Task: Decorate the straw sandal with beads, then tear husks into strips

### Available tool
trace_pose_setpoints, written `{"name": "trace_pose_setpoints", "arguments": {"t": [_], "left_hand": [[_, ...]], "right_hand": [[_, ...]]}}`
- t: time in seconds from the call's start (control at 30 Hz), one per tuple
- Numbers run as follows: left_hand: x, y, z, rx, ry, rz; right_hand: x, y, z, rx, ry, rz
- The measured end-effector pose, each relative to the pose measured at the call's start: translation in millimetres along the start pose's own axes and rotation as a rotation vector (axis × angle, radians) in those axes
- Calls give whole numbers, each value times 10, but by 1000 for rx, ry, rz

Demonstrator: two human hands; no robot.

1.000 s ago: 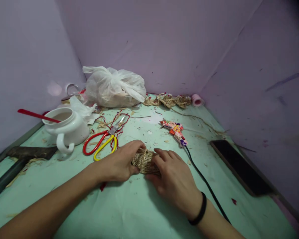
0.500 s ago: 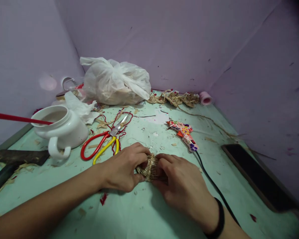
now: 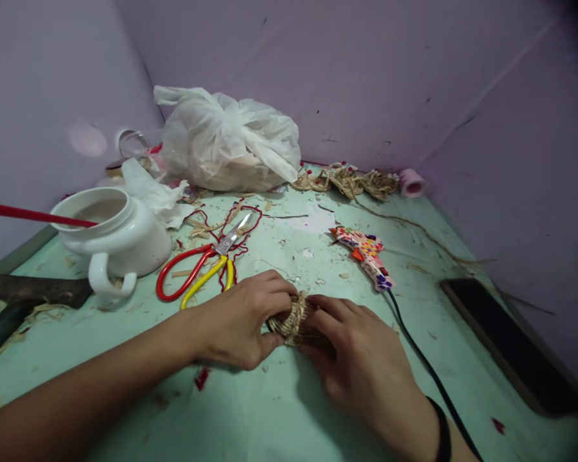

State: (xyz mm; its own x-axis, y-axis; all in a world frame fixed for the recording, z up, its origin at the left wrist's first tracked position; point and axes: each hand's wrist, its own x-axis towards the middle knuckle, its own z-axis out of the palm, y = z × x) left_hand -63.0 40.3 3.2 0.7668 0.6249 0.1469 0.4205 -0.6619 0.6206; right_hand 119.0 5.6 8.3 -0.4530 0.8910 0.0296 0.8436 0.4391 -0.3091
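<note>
A small woven straw piece (image 3: 296,321) with a braided band across it sits between my hands, low over the table. My left hand (image 3: 250,321) pinches its left side with thumb and fingers. Around its right side curl the fingers of my right hand (image 3: 356,346), which hide much of that end. Just beyond my left hand lie scissors (image 3: 221,253) with one red and one yellow handle, their blades over dark red yarn (image 3: 257,215). A flower-patterned glue gun (image 3: 366,253) rests beyond my right hand, its black cord running toward me.
At left stand a white pot (image 3: 120,240) with a red stick in it and a hammer-like tool (image 3: 33,295). A knotted plastic bag (image 3: 226,141), braided straw pieces (image 3: 347,183) and a pink roll (image 3: 411,183) line the back. A phone-like dark slab (image 3: 505,340) lies at right.
The camera view has shifted slightly. Both hands keep hold of the straw piece, and my right hand's fingers have moved a little on it.
</note>
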Motion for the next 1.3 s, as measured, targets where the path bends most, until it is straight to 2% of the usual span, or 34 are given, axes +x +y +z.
{"name": "trace_pose_setpoints", "arguments": {"t": [0.17, 0.43, 0.63, 0.97, 1.17, 1.23, 1.3], "left_hand": [[-14, 40, -4, 57, -19, 6], [-32, 0, 61, 58, 40, 16], [-12, -19, 90, -14, 104, 14], [-1, -3, 111, 2, 113, 9], [-24, 15, 43, 80, 9, 26], [-41, 26, 11, 83, -26, 9], [-61, 33, -10, 67, -34, -40]], "right_hand": [[-100, -123, 85, -60, 175, 4], [-167, -188, 276, -4, 417, -54], [-151, -168, 279, 23, 421, -50], [-138, -193, 291, -28, 417, -9], [-205, -146, 189, -30, 277, -65], [-270, -103, 99, -17, 321, -107], [-360, -26, -7, -14, 466, -137]]}}
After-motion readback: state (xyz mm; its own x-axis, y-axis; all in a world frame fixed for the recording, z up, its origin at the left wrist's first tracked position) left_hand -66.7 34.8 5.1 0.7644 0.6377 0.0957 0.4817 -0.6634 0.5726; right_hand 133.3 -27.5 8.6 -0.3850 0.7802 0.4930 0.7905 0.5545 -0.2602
